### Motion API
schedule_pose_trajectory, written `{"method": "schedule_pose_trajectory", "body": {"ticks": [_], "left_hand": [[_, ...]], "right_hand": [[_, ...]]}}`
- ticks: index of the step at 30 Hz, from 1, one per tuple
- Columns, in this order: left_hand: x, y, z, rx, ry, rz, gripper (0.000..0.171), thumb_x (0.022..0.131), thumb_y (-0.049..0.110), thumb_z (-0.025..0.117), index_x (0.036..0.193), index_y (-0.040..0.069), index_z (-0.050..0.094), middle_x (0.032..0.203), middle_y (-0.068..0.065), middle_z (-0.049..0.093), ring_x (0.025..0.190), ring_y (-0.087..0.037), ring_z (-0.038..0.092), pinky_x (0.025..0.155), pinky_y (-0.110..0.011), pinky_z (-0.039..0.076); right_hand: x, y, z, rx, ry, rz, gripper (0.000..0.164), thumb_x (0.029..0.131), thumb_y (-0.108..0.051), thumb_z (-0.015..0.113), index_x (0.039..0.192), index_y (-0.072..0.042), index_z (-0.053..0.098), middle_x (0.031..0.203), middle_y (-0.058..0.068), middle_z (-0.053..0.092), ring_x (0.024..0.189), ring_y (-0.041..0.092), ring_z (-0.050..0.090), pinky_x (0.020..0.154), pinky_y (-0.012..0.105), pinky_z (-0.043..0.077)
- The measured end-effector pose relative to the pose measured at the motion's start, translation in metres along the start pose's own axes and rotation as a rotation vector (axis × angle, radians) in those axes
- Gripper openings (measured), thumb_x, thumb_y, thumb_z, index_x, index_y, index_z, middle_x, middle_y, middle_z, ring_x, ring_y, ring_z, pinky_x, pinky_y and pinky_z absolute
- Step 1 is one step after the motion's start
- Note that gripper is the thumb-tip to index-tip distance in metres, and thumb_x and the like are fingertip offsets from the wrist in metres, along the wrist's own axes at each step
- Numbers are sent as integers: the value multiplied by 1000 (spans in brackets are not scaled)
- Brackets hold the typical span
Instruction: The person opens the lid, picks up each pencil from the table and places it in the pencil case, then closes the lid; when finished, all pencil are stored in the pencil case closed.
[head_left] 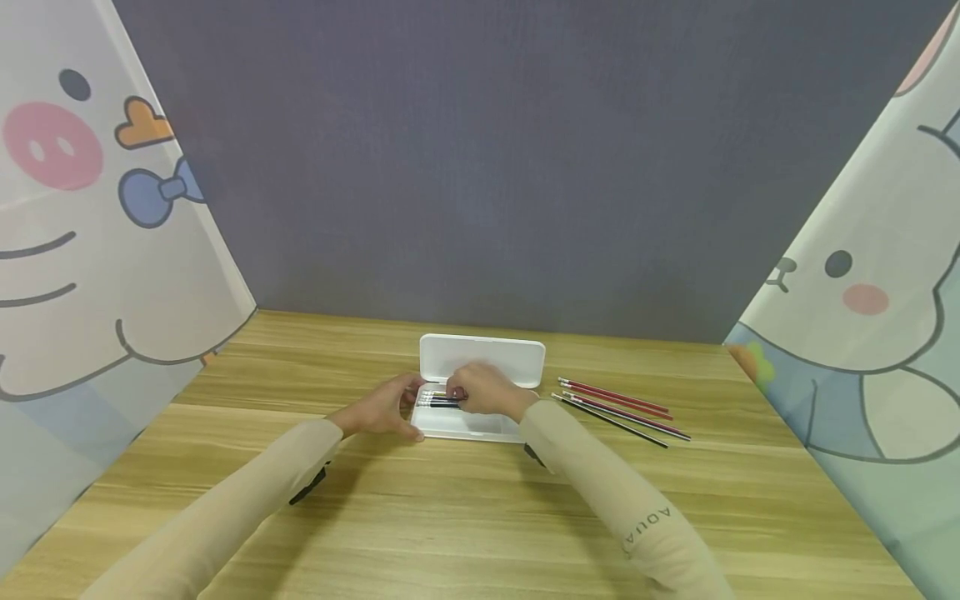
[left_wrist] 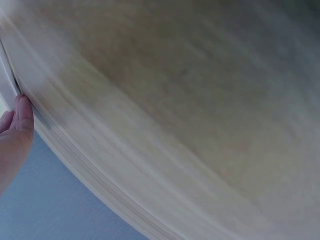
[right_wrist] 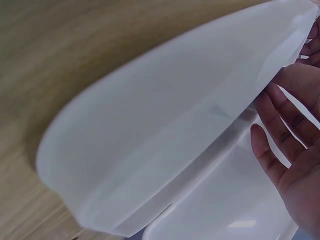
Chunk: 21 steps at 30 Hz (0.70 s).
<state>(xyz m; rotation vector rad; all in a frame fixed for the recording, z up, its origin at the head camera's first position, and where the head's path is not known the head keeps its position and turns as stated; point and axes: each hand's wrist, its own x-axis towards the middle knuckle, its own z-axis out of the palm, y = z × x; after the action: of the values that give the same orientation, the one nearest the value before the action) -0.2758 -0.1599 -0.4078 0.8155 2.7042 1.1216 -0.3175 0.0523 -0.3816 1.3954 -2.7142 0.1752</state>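
A white pencil case [head_left: 457, 427] stands with its lid [head_left: 517, 360] raised at the back. Several pencils [head_left: 435, 401] lie in its left part, white ends to the left. My left hand [head_left: 386, 408] grips the case's left end, thumb at the front corner and fingers farther back; its fingers [left_wrist: 24, 117] touch the edge in the left wrist view. My right hand [head_left: 483, 390] reaches into the case over the pencils with bent fingers. In the right wrist view its fingers [right_wrist: 282, 120] curve beside the lid; whether the fingertips pinch a pencil is hidden.
Several loose red, dark and striped pencils [head_left: 622, 400] lie on the wooden table [head_left: 450, 525] to the right of the case. A dark grey panel [head_left: 480, 167] rises behind the table. Cartoon-printed sheets [head_left: 112, 275] flank both sides.
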Motion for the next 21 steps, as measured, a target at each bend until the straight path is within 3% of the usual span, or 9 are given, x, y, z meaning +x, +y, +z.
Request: {"method": "schedule_pose_trajectory", "body": {"ticks": [12, 21], "left_hand": [[0, 2, -1, 13, -3, 11, 78, 57, 11, 85, 120, -10, 42, 109, -20, 55, 96, -29, 57, 87, -38, 51], [0, 2, -1, -10, -7, 16, 77, 57, 9, 84, 119, -10, 42, 111, -21, 55, 96, -31, 58, 88, -42, 50]], "right_hand": [[-9, 3, -11, 30, 7, 20, 17, 71, -6, 66, 86, -14, 70, 74, -5, 64, 70, 8, 55, 61, 21, 46], [-30, 13, -23, 18, -11, 74, 16, 76, -10, 66, 90, -15, 69, 76, -6, 62, 68, 6, 52, 60, 21, 45]]}}
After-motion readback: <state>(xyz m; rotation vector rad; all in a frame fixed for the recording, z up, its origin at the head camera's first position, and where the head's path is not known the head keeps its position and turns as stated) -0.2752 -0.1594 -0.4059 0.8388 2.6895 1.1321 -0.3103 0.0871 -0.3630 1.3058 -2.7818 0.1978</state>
